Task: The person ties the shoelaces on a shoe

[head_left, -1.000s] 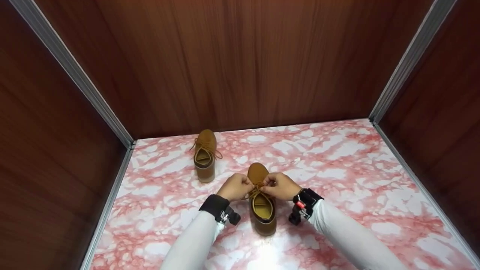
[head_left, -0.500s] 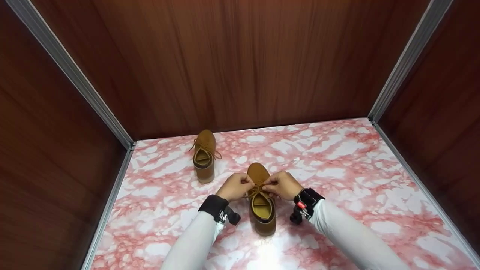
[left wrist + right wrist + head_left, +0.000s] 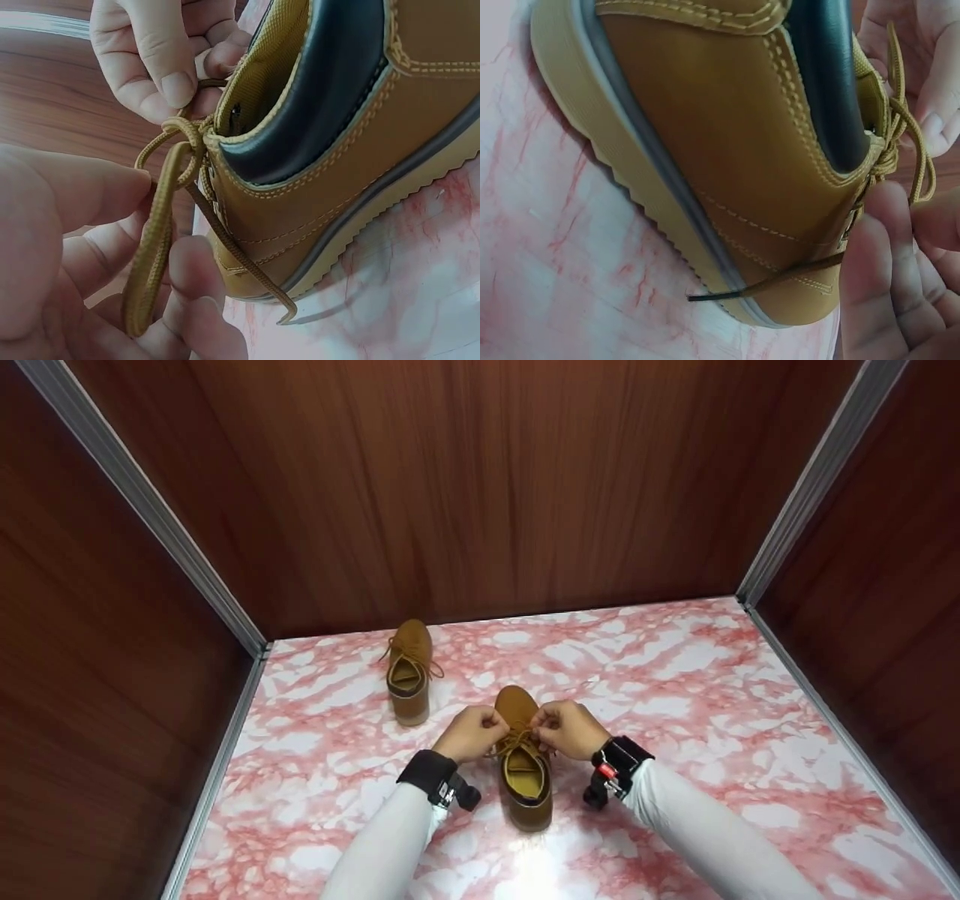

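A tan ankle boot (image 3: 526, 816) with a dark padded collar stands upright, its toe pointing away from me. My left hand (image 3: 474, 733) is at the left of its lacing, pinching a loop of the brown shoelace (image 3: 154, 240); the left wrist view has that loop hanging across the fingers. From the right side, my right hand (image 3: 571, 729) pinches another loop of lace beside the knot (image 3: 886, 159). One loose lace end (image 3: 259, 277) hangs down the boot's side in the left wrist view. The exact fingertip contact is partly hidden.
A matching boot (image 3: 411, 706) stands farther back on the left, its laces loose at the sides. The pink and white marbled surface (image 3: 675, 750) is bounded by a dark wood panel (image 3: 480, 495) at the back and more panels at both sides.
My right hand has shifted slightly to the right, away from the knot. The left hand and both boots have stayed nearly still.
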A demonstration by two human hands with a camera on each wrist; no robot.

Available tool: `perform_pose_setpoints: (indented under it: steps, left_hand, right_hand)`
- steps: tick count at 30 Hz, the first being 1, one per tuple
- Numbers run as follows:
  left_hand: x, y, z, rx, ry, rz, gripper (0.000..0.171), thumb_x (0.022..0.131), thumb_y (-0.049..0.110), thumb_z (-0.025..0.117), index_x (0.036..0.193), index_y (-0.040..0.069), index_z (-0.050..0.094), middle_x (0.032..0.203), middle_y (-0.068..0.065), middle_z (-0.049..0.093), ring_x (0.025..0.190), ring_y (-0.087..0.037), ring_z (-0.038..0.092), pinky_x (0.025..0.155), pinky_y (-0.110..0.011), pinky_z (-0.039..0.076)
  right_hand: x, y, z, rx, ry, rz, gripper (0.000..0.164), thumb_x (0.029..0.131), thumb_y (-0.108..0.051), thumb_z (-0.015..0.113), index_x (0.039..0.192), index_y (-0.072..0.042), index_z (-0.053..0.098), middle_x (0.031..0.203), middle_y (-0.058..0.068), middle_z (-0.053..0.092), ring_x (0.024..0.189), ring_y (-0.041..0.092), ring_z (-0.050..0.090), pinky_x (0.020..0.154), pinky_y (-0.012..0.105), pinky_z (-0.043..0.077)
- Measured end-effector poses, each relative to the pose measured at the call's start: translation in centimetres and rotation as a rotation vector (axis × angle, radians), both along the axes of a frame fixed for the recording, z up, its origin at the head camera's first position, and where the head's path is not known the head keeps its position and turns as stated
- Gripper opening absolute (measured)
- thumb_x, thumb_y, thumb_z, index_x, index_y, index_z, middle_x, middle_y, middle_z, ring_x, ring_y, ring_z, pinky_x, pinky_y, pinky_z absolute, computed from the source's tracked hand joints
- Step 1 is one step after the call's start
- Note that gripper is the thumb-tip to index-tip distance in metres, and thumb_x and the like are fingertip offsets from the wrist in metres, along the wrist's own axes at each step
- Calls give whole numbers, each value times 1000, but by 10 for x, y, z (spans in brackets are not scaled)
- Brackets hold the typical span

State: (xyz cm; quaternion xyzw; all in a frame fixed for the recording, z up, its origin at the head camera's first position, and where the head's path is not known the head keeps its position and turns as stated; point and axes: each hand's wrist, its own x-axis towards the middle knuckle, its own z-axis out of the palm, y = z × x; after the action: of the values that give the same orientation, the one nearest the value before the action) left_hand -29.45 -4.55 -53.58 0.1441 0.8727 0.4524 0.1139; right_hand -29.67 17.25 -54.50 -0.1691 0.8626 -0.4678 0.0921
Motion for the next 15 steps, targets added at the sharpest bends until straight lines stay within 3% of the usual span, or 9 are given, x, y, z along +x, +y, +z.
perform_pose_setpoints:
  steps: [3, 7, 15]
  left_hand:
    - [0, 0, 1, -7, 1, -6, 13, 92, 21, 62, 85, 11, 66, 75, 1, 63, 58, -9, 57, 58, -23, 49]
    - [1, 1, 2, -31, 15, -22, 14, 93, 22, 62, 84, 11, 66, 72, 5, 59, 58, -7, 54, 59, -23, 47]
    - [2, 1, 1, -79, 62, -39, 13, 93, 23, 63, 84, 14, 68, 75, 8, 59, 66, -5, 54, 65, -22, 46]
  right_hand:
    - [-1, -2, 1, -8, -21, -11, 15, 85, -5, 69, 100, -4, 65, 77, 9, 73, 65, 27, 70, 55, 29, 56]
    - [-3, -5, 1, 15, -18, -22, 25, 83, -10, 75, 106, -6, 65, 77, 6, 74, 66, 16, 69, 59, 26, 55]
    - [-4, -10, -1, 106, 131, -27, 9, 81, -14, 77, 89, -10, 75, 78, 2, 74, 67, 5, 63, 61, 19, 50]
